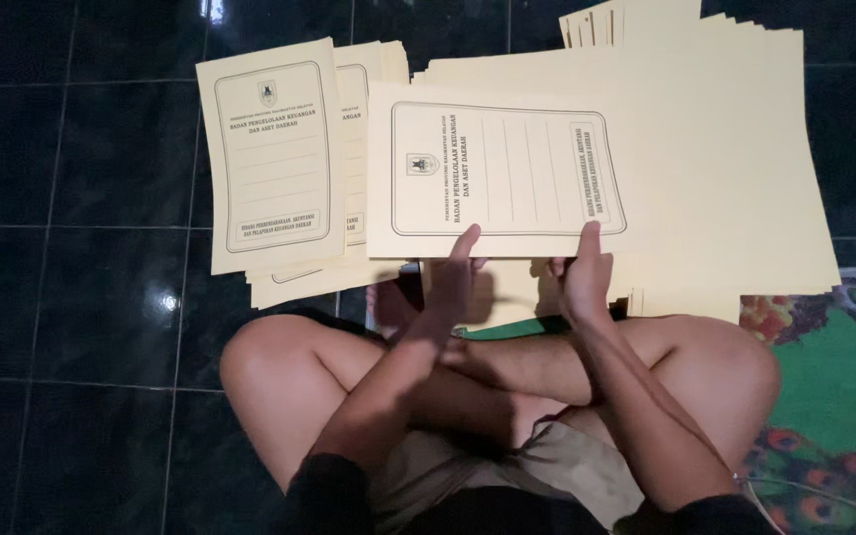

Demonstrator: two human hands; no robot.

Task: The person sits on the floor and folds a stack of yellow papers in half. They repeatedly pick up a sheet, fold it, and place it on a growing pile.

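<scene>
I sit cross-legged on the floor. My left hand (451, 280) and my right hand (584, 277) both pinch the near edge of a cream folded paper folder (507, 173) with a printed frame and lines. It lies turned sideways on top of a large stack of flat cream sheets (735, 149). To the left sits a pile of folded folders (269, 159), printed covers up.
The floor is dark glossy tile (81, 297). A green mat with a colourful pattern (834, 396) lies at the right under my knee. My knees and crossed legs fill the lower middle.
</scene>
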